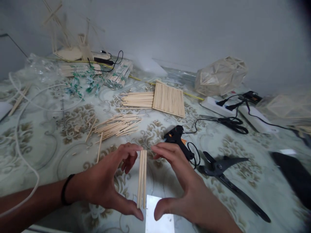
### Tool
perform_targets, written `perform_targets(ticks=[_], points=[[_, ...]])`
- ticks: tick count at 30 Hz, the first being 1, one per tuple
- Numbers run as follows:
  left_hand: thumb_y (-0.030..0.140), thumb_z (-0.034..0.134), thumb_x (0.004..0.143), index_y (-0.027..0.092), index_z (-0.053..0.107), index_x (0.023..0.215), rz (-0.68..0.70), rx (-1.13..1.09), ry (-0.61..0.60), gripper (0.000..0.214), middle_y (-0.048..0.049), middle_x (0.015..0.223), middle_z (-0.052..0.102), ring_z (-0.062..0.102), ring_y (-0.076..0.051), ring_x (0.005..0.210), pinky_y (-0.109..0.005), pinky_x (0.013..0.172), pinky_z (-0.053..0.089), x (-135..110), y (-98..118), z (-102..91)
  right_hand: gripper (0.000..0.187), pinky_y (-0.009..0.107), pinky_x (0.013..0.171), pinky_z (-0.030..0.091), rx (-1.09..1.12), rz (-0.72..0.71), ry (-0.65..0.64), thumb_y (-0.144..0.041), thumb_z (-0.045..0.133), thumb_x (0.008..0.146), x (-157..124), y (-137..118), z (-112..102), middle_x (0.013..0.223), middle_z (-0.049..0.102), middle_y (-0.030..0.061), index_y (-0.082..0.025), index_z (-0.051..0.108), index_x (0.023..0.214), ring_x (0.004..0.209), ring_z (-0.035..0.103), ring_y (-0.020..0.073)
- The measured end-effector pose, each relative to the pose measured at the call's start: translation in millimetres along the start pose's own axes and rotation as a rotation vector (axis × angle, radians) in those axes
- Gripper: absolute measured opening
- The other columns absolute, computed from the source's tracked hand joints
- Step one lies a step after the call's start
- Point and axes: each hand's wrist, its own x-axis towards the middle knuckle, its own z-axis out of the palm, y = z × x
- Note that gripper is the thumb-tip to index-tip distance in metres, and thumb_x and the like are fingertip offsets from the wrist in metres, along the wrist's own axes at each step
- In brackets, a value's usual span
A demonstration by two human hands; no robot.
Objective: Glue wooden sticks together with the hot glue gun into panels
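Note:
Between my hands is a small bundle of pale wooden sticks [142, 179], side by side with their ends roughly level. My left hand [110, 183] has its index fingertip at the far end of the bundle and its thumb at the near end, gripping it lengthwise. My right hand [186, 189] curves in a C shape to the right of the sticks, fingers and thumb apart, with nothing in it. A loose pile of cut sticks [119, 126] lies beyond my left hand. Just past my right fingers rests a black glue gun [176, 137].
Black-handled cutters [220, 166], scissors [233, 123] and a phone-like black slab [293, 174] lie right. Power strips [217, 106] stand behind. A square stick panel [168, 98] overlaps longer sticks [137, 99]. A white cable [18, 139] crosses my left forearm. Stick frameworks [221, 76] stand at the back.

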Motion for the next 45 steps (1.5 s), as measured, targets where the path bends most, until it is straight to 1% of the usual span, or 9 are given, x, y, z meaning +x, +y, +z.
perform_targets(ticks=[3, 6, 12, 19, 25, 29, 37, 40, 45], points=[[0.054, 0.094, 0.063, 0.034, 0.032, 0.150, 0.000, -0.001, -0.005, 0.109, 0.0004, 0.101, 0.053, 0.051, -0.015, 0.077, -0.029, 0.069, 0.049, 1, 0, 0.2, 0.113, 0.046, 0.115, 0.047, -0.044, -0.027, -0.023, -0.055, 0.097, 0.058, 0, -1, 6, 0.144, 0.046, 0.0064, -0.044, 0.038, 0.154, 0.136, 0.050, 0.0317], [0.052, 0.095, 0.063, 0.034, 0.032, 0.150, -0.021, -0.022, -0.014, 0.109, 0.0004, 0.102, 0.053, 0.051, -0.014, 0.078, -0.028, 0.069, 0.049, 0, 0, 0.3, 0.112, 0.045, 0.114, 0.048, -0.058, -0.047, -0.029, -0.051, 0.097, 0.062, 0, -1, 12, 0.145, 0.046, 0.0073, -0.042, 0.035, 0.154, 0.137, 0.050, 0.0313], [0.053, 0.095, 0.063, 0.035, 0.033, 0.149, -0.009, -0.023, -0.016, 0.108, -0.0008, 0.104, 0.052, 0.052, -0.015, 0.079, -0.029, 0.069, 0.051, 1, 0, 0.6, 0.106, 0.046, 0.112, 0.050, -0.060, -0.059, -0.003, -0.046, 0.096, 0.065, 0, 0, 16, 0.142, 0.048, 0.0079, -0.042, 0.037, 0.152, 0.135, 0.051, 0.0317], [0.054, 0.094, 0.063, 0.033, 0.033, 0.148, -0.023, -0.013, -0.022, 0.108, -0.0012, 0.104, 0.053, 0.052, -0.016, 0.080, -0.029, 0.069, 0.052, 2, 1, 0.4, 0.104, 0.045, 0.110, 0.050, -0.058, -0.067, 0.025, -0.050, 0.096, 0.064, 0, 3, 19, 0.140, 0.050, 0.0079, -0.040, 0.041, 0.151, 0.132, 0.054, 0.0311], [0.054, 0.096, 0.060, 0.030, 0.040, 0.143, -0.033, 0.076, -0.036, 0.103, -0.0001, 0.100, 0.055, 0.052, -0.015, 0.077, -0.028, 0.066, 0.050, 2, 0, -1.7, 0.108, 0.045, 0.109, 0.052, -0.076, -0.090, 0.026, -0.056, 0.096, 0.059, 2, 3, 16, 0.138, 0.052, 0.0080, -0.039, 0.042, 0.151, 0.131, 0.055, 0.0311], [0.055, 0.095, 0.061, 0.030, 0.038, 0.145, -0.036, 0.154, -0.045, 0.105, 0.0009, 0.097, 0.057, 0.053, -0.014, 0.073, -0.029, 0.065, 0.048, 4, 2, -4.0, 0.110, 0.048, 0.108, 0.053, -0.093, -0.076, 0.033, -0.059, 0.095, 0.056, 3, 2, 16, 0.137, 0.053, 0.0087, -0.039, 0.043, 0.150, 0.129, 0.056, 0.0326], [0.059, 0.091, 0.066, 0.029, 0.036, 0.147, -0.030, 0.305, -0.083, 0.103, 0.0010, 0.096, 0.058, 0.055, -0.016, 0.073, -0.031, 0.066, 0.048, 7, 4, -8.0, 0.096, 0.050, 0.105, 0.054, -0.150, -0.062, 0.036, -0.054, 0.094, 0.065, 5, -1, 15, 0.134, 0.057, 0.0095, -0.036, 0.047, 0.147, 0.126, 0.059, 0.0326], [0.059, 0.091, 0.066, 0.029, 0.036, 0.147, -0.025, 0.291, -0.078, 0.102, 0.0014, 0.095, 0.058, 0.055, -0.015, 0.072, -0.030, 0.066, 0.049, 7, 4, -7.7, 0.091, 0.050, 0.105, 0.054, -0.147, -0.069, 0.039, -0.049, 0.094, 0.068, 5, -1, 16, 0.133, 0.058, 0.0094, -0.035, 0.048, 0.146, 0.124, 0.061, 0.0322], [0.052, 0.093, 0.068, 0.034, 0.038, 0.145, -0.027, 0.166, -0.075, 0.097, -0.0001, 0.103, 0.061, 0.058, -0.016, 0.076, -0.032, 0.071, 0.053, 7, 5, -6.4, 0.090, 0.048, 0.103, 0.055, -0.139, -0.082, 0.061, -0.048, 0.094, 0.067, 5, -1, 18, 0.131, 0.058, 0.0090, -0.035, 0.048, 0.144, 0.121, 0.061, 0.0312]])
